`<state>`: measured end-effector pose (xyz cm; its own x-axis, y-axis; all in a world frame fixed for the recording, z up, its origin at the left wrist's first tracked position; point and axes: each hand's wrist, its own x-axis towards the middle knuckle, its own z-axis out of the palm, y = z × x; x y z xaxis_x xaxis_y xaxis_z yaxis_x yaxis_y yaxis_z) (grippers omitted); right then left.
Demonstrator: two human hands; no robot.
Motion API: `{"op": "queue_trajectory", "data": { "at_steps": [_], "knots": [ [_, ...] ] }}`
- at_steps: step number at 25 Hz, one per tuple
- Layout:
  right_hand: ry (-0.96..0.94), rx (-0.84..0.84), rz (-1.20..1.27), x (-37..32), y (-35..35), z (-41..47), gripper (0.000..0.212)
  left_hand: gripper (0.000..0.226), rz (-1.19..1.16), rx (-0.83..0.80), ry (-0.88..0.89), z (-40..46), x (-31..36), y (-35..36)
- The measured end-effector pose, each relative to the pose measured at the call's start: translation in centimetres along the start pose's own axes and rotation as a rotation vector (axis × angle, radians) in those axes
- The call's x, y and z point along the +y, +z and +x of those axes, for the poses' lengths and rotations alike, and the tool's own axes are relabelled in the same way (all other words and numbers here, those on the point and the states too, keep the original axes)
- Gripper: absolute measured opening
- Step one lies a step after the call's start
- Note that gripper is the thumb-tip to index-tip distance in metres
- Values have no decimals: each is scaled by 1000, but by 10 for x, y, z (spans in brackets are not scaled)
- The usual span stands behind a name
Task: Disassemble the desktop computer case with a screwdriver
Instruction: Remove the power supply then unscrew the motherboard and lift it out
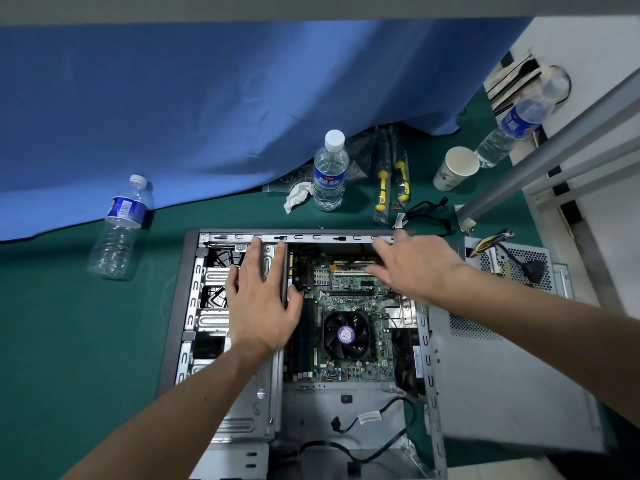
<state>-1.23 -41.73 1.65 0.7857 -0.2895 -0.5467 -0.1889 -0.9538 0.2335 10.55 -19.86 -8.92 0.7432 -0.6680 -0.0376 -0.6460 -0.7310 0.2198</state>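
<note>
both hands open over the opened case

the blue cloth [173, 98] filled the far side of the green table [69, 341], draped down to its surface. the desktop computer case [242, 427] lay on its side in front of me with the open side up, its long axis running from me toward the cloth, the motherboard [349, 289] and its black cpu fan [346, 336] exposed inside. the grey side panel [502, 393] lay just right of the case, touching its right edge.

my left hand [258, 306] was spread flat with fingers wide apart, palm down on the drive bay frame in the case's left half, fingertips reaching toward the far rail; it gripped nothing. my right hand [412, 265] was also open, fingers splayed and a little blurred, hovering over the far right corner of the case above the expansion slots, holding nothing that i could see.

the power supply [519, 261] sat beyond the panel with its cables loose. three water bottles stood around, one [329, 171] near the case's far edge. two yellow-handled screwdrivers [391, 181] lay in their wrappers beside it, well apart from both hands, pointing away from me. a paper cup [455, 168] stood further right.
</note>
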Motion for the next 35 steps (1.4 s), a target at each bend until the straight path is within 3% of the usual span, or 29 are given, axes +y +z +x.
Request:
{"op": "queue_trajectory", "data": {
  "at_steps": [1,4,6,8,12,14,17,21,24,27,31,33,35],
  "knots": [
    [10,-19,-25,1,-1,0,43,71,4,-2,0,0,0,0],
    [-154,27,77,11,-2,3,22,70,6,0,-2,0,0,-1],
    [-226,-16,195,17,-3,3,37,71,5,-3,-2,0,1,-1],
    [-186,-30,248,15,-6,3,31,70,-3,-1,0,0,1,-2],
    [0,23,14,7,4,6,30,71,2,-5,-1,0,1,-3],
    [-120,94,50,13,7,6,21,71,1,-10,-1,0,1,-2],
    [-248,96,175,22,6,6,34,71,-4,-18,0,0,1,-3],
    [-33,101,1,15,13,5,41,70,-5,-18,-6,0,2,-5],
    [-141,135,108,18,13,6,20,71,-1,-23,-6,1,3,-5],
    [-260,115,183,22,8,5,36,71,-2,-21,-2,1,3,-5],
    [-79,73,99,14,9,3,37,71,0,-17,-4,0,2,-5],
    [-125,78,178,15,9,6,22,71,4,-18,-5,0,2,-5],
    [-198,44,305,19,7,6,34,71,1,-15,-4,1,3,-5]
  ]
}}
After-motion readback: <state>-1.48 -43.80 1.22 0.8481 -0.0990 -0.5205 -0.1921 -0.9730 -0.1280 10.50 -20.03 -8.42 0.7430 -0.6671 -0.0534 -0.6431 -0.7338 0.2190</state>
